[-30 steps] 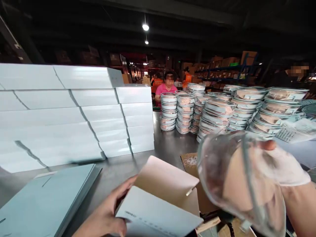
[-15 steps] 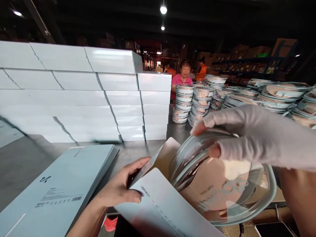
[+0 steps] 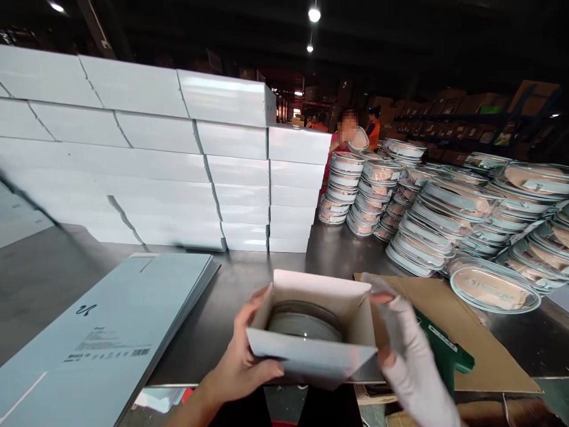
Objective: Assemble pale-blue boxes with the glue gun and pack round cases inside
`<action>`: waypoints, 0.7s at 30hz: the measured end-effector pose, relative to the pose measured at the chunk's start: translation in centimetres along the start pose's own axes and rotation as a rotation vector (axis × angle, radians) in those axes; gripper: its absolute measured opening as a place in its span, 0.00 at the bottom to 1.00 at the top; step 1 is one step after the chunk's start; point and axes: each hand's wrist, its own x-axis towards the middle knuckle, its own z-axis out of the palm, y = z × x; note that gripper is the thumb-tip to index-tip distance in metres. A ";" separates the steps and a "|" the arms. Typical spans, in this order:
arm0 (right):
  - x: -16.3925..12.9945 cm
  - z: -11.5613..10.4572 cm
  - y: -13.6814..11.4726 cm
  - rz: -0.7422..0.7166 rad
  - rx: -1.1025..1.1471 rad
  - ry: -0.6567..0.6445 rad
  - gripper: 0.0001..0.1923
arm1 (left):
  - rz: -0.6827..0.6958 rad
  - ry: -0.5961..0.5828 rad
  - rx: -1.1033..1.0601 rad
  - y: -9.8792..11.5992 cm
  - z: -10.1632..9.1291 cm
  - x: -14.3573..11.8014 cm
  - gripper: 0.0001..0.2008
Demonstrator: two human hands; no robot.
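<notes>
A small white carton point(image 3: 311, 356) stands open at the top in front of me, tilted a little toward me. My left hand point(image 3: 246, 350) grips its left side, thumb on the near wall and fingers behind. My right hand point(image 3: 406, 350), in a pale fingerless glove and blurred, has fingertips and thumb against the carton's right edge. Inside the carton lies a glass dish point(image 3: 304, 323), with only its curved rim and side showing. To the left is a stack of flat light-blue cartons point(image 3: 120, 320) with printing and a barcode.
White closed boxes point(image 3: 231, 142) form a wall at the back left. Stacked glass dishes point(image 3: 435, 219) crowd the right, one dish point(image 3: 495, 287) lying in front. A green tool point(image 3: 444, 347) rests on a cardboard sheet point(image 3: 484, 344). A co-worker point(image 3: 349, 130) is behind the stacks.
The glass dish has gone from my right hand into the carton, which is now more upright. My right hand has moved down to the carton's right side. The co-worker now holds up a dish.
</notes>
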 end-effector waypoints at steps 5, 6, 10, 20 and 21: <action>-3.3 4.4 1.9 -0.019 -0.114 -0.038 0.31 | 0.101 -0.117 0.163 2.9 1.1 0.6 0.27; -3.6 5.3 1.8 0.001 -0.115 0.020 0.28 | 0.040 -0.076 0.159 3.1 1.5 0.5 0.27; -3.8 7.4 1.1 0.177 -0.054 0.213 0.31 | -0.098 0.212 0.094 3.6 3.0 0.0 0.16; -5.3 -10.4 5.5 0.706 -0.932 0.273 0.17 | -0.201 -0.193 0.365 2.7 -2.0 0.3 0.22; -5.7 -11.7 6.4 0.830 -0.868 0.233 0.17 | -0.202 -0.215 0.377 2.5 -2.3 0.3 0.24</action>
